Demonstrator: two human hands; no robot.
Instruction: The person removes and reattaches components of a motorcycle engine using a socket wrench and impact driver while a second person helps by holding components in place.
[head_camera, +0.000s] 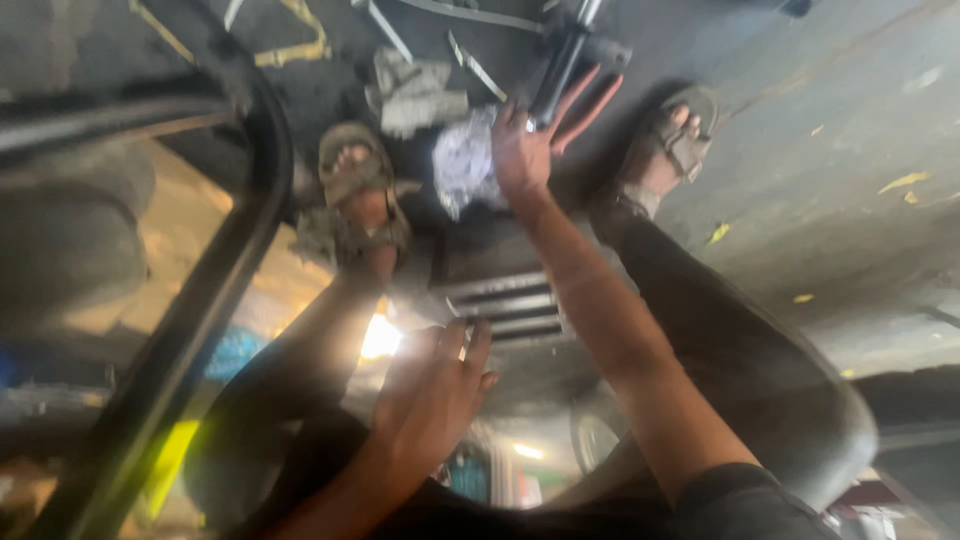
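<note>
Reaches right hand (522, 152), fingers splayed wide, to black rod (562, 58) beside crumpled rag (462, 162); holds left hand (432, 392) open, empty, over ribbed plate (505, 300).

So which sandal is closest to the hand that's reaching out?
The sandal on the picture's right. The reaching right hand, by the dark tool, is nearer it than the other sandal.

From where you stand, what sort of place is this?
Probably a roadside repair workshop: metal tools and rags lie on a grimy concrete floor, a wheel nearby. The right hand reaches a black tube.
</note>
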